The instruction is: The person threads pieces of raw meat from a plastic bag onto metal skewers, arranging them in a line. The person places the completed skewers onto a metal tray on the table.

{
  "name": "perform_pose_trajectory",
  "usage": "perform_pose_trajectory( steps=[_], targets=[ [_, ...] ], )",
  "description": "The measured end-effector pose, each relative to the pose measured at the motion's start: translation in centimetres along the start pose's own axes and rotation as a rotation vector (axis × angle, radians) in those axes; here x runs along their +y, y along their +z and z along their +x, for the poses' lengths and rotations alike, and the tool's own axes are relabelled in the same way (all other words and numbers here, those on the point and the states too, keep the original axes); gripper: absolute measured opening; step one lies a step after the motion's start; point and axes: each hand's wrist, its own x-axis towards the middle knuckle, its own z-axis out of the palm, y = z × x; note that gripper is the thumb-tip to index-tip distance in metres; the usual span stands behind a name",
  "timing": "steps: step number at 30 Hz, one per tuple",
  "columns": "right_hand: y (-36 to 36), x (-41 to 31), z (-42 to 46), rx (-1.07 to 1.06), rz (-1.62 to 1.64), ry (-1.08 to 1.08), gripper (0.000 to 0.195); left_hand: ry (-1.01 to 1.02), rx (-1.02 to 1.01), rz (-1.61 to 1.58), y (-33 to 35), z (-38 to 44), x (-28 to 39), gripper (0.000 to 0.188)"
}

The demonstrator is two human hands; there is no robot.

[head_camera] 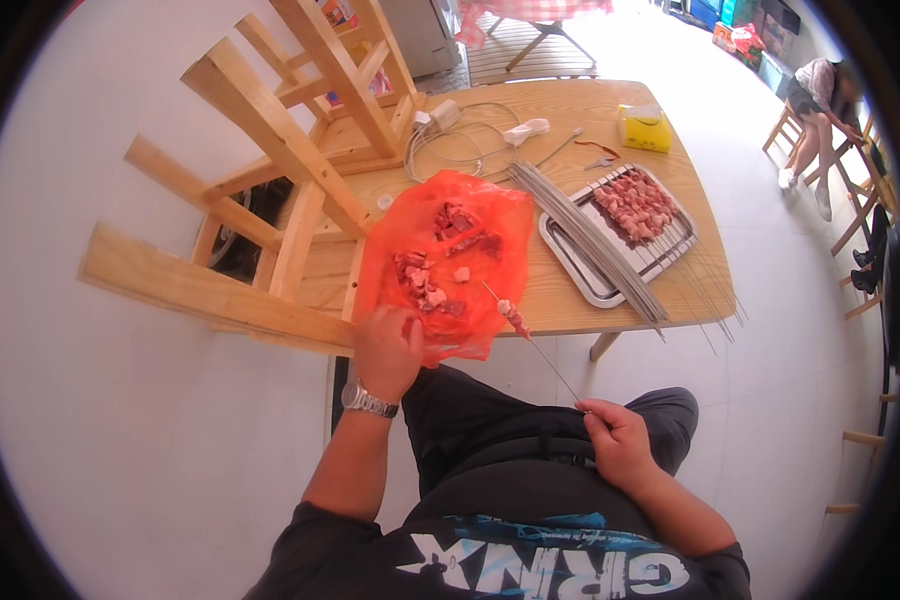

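Note:
My right hand [619, 439] grips the lower end of a thin metal skewer [555, 371], which slants up to the left. A few pieces of raw meat [514, 318] are threaded near its tip, with bare metal protruding beyond them. Blurred by motion, my left hand [390, 352] is at the near left edge of a red plastic bag [506, 262]; its fingertips are too unclear to tell whether they hold anything. Spread on the bag are loose raw meat chunks [420, 281], a second heap of meat [457, 225] and one pale cube [461, 274].
A metal tray [604, 298] holds loaded meat skewers [637, 206], with a bundle of bare skewers [585, 240] across it. Upturned wooden stools [292, 142] crowd the left. Behind are a cable [450, 154], keys [600, 161] and a tissue pack [645, 129]. A person [817, 112] sits far right.

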Motion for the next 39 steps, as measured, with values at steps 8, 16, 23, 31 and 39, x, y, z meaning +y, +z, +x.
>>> perform_pose_trajectory(
  steps=[8,16,23,31,39],
  targets=[
    [0.0,-0.2,0.0,-0.009,0.006,0.025,0.019,-0.060,0.001,0.079,1.9,2.2,-0.6,0.029],
    [0.1,-0.3,0.0,-0.006,-0.003,0.018,0.019,-0.049,-0.080,-0.083,3.4,3.1,1.4,0.026],
    [0.0,-0.3,-0.1,-0.003,-0.014,0.012,0.019,0.020,0.042,0.152,4.3,8.0,-2.7,0.020],
    [-0.1,-0.2,-0.2,-0.005,0.002,0.040,0.019,-0.172,-0.447,0.485,3.4,10.7,-3.3,0.018],
    [-0.1,0.0,-0.2,0.007,0.014,-0.008,0.019,-0.113,-0.354,0.368,2.3,9.6,-3.6,0.018]
  ],
)
